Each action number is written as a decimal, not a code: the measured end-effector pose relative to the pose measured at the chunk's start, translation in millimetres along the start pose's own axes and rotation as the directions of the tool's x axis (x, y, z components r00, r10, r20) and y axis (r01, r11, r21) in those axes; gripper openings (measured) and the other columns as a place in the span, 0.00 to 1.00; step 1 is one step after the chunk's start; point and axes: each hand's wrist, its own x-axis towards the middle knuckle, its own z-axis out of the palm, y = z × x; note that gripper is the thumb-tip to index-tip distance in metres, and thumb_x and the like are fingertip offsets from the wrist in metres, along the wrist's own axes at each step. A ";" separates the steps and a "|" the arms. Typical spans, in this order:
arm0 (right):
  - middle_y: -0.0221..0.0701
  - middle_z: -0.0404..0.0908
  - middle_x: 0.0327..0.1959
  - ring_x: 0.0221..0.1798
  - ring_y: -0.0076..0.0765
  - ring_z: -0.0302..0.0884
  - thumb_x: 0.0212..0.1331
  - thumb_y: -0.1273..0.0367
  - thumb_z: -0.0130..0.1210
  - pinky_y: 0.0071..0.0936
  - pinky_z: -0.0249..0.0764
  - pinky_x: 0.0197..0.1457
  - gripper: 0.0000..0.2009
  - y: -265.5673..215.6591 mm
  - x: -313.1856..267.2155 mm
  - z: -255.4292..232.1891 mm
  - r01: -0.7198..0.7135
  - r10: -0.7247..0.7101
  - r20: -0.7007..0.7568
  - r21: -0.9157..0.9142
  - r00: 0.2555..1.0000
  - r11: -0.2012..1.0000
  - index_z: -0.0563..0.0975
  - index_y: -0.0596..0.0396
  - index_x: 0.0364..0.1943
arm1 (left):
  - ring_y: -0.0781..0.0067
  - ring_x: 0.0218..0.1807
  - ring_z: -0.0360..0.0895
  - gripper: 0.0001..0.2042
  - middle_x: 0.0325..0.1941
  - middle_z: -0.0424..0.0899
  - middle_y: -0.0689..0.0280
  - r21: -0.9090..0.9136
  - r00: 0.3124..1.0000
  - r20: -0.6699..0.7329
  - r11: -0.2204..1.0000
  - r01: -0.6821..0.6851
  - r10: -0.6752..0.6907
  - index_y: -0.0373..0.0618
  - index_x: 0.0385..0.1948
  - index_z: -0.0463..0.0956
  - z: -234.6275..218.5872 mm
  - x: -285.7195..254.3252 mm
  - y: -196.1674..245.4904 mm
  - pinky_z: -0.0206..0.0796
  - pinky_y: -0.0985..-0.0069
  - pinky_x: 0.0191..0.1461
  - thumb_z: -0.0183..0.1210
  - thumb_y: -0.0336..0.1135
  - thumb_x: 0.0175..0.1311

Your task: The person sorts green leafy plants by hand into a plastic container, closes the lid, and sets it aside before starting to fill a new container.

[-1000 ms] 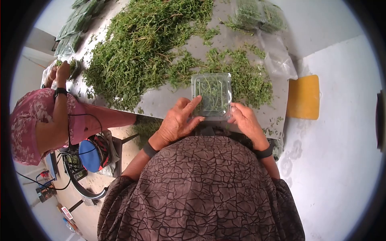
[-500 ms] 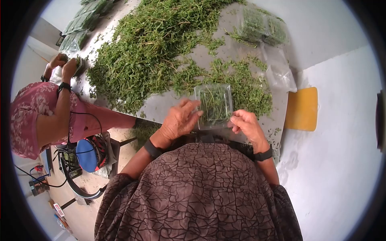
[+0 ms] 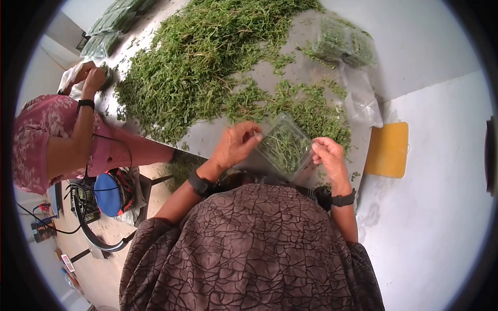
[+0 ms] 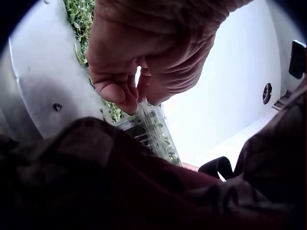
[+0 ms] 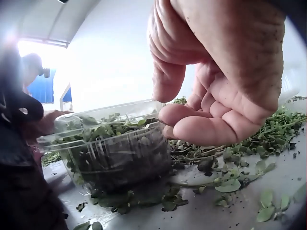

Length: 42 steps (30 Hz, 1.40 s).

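Note:
A clear plastic clamshell box (image 3: 284, 147) filled with leafy green stems sits turned cornerwise over the table's near edge in the head view. My left hand (image 3: 236, 144) pinches one corner of it; the left wrist view shows thumb and fingertips (image 4: 114, 93) meeting on the box's rim (image 4: 144, 108). At the opposite corner my right hand (image 3: 331, 157) grips the rim between thumb and curled fingers. From the right wrist, the box (image 5: 115, 148) shows its clear lid (image 5: 105, 112) lying over the greens, with my right hand (image 5: 216, 86) at its edge.
A large heap of loose greens (image 3: 192, 67) covers much of the metal table (image 3: 298, 39). Filled boxes (image 3: 342, 41) and a plastic bag (image 3: 360, 98) lie at the right. Another person (image 3: 57, 132) works at the left, near stacked packs (image 3: 111, 26). A yellow stool (image 3: 388, 150) stands beside the table.
The box has turned from square-on to cornerwise between my hands. My left fingers, earlier spread over its side, now pinch a corner, while the right hand stays at the rim.

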 end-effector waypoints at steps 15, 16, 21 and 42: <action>0.25 0.78 0.25 0.23 0.17 0.72 0.58 0.74 0.52 0.15 0.70 0.27 0.09 12.5 5.4 4.7 0.146 -0.146 -0.077 -0.006 0.986 0.989 0.79 0.62 0.39 | 0.76 0.36 0.67 0.19 0.33 0.70 0.68 0.074 0.991 0.004 0.988 -0.134 0.134 0.48 0.55 0.70 7.9 8.4 -5.1 0.62 0.78 0.44 0.50 0.30 0.61; 0.25 0.77 0.24 0.23 0.17 0.72 0.58 0.75 0.52 0.15 0.70 0.27 0.08 13.0 5.2 4.7 0.159 -0.159 -0.084 -0.003 0.984 0.987 0.80 0.62 0.39 | 0.76 0.36 0.67 0.19 0.33 0.70 0.68 0.073 0.991 0.002 0.988 -0.134 0.134 0.48 0.55 0.70 8.1 10.3 -4.7 0.62 0.78 0.44 0.50 0.30 0.61; 0.24 0.76 0.22 0.22 0.17 0.71 0.57 0.75 0.53 0.16 0.70 0.27 0.08 11.3 3.5 6.3 0.202 -0.203 -0.098 -0.019 0.974 0.979 0.80 0.61 0.39 | 0.77 0.38 0.66 0.18 0.34 0.69 0.71 -0.067 0.994 0.046 0.993 -0.093 0.097 0.48 0.55 0.71 9.6 17.0 -11.1 0.61 0.79 0.46 0.49 0.30 0.62; 0.23 0.76 0.23 0.22 0.16 0.70 0.58 0.74 0.52 0.15 0.68 0.26 0.08 12.2 3.4 10.6 0.160 -0.159 -0.092 -0.001 0.983 0.987 0.79 0.63 0.38 | 0.79 0.40 0.69 0.11 0.34 0.75 0.69 -0.311 0.996 0.071 0.950 -0.031 0.056 0.41 0.41 0.79 3.0 32.5 -15.4 0.62 0.77 0.48 0.52 0.35 0.64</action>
